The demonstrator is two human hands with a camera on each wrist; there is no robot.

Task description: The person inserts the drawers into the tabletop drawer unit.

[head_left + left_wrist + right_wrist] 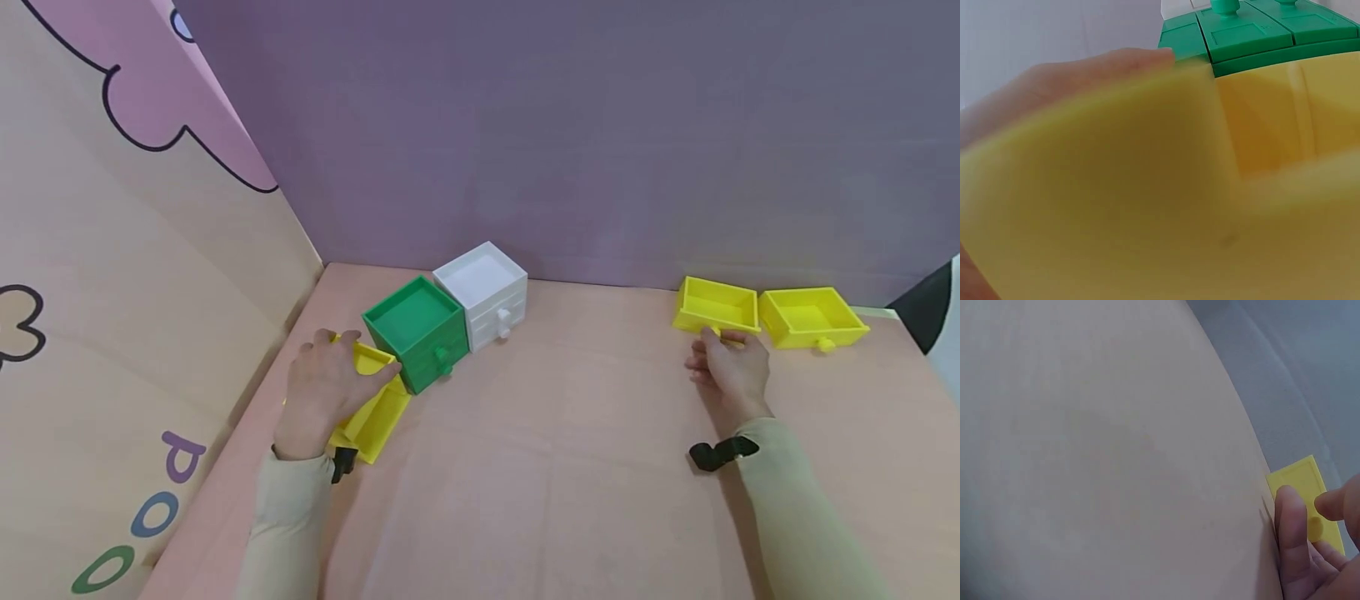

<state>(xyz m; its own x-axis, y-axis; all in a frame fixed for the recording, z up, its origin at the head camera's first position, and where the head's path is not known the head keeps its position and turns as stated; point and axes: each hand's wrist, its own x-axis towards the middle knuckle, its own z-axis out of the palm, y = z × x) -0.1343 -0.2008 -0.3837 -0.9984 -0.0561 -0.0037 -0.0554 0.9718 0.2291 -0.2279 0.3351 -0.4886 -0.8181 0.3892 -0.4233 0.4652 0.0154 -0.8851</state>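
Observation:
On the left, my left hand (322, 392) grips a yellow cabinet shell (384, 421), thumb spread toward a green drawer cabinet (414, 315). The left wrist view shows this yellow shell (1110, 169) close and blurred, with an open compartment beside the green cabinet (1241, 31). At the right back, my right hand (731, 371) is at the front of a yellow drawer (716, 302). In the right wrist view, its bent fingers (1292, 519) lie around the drawer's knob (1315, 529), with a gap between fingertips. A second yellow drawer (813, 317) sits beside it, knob facing forward.
A white drawer cabinet (483, 287) adjoins the green one at the back. The pink-covered table (555, 467) meets a purple back wall (570, 142) and a printed side panel (150, 275) on the left. A black and white object (933, 308) shows at the far right.

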